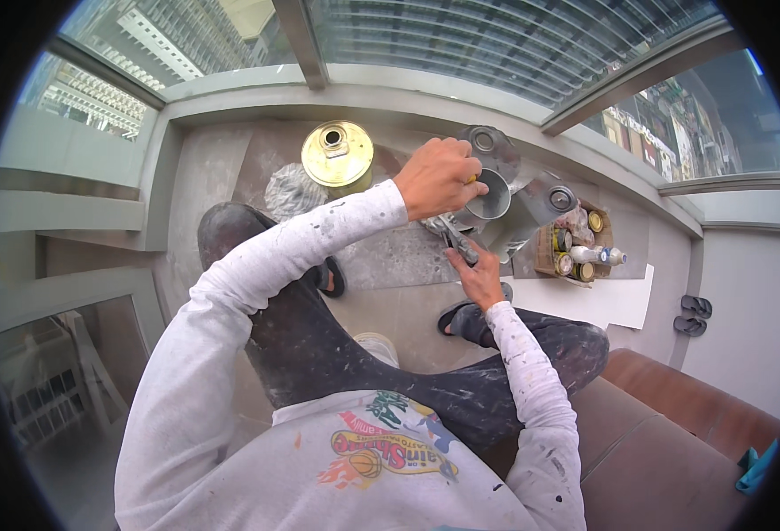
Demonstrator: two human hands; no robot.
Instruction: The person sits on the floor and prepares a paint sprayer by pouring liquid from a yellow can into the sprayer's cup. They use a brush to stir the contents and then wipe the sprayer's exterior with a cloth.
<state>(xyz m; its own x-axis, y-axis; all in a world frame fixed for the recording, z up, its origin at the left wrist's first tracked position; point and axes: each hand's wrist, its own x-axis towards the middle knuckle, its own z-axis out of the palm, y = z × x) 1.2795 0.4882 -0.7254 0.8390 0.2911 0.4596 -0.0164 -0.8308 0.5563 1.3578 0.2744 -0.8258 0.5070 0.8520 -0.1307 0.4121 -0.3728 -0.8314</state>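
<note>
My left hand (440, 177) is closed over the rim of an open grey cup (489, 195), with a small yellow bit showing at its fingertips. What the fingers pinch is mostly hidden. Just below the cup, my right hand (478, 276) is closed around the handle of a silver metal tool (457, 239) shaped like a spray gun. I cannot tell whether cup and tool are joined. A gold-coloured round can (337, 159) with a small opening in its lid stands left of my left hand. Beside it lies a crumpled pale bundle (293, 192).
Grey containers with round necks, one behind the cup (489, 142) and one to its right (545, 199), stand close by. Farther right is a cardboard box (546, 252) of cans and bottles on a white sheet (633, 301). Black flip-flops (693, 316) lie by the wall.
</note>
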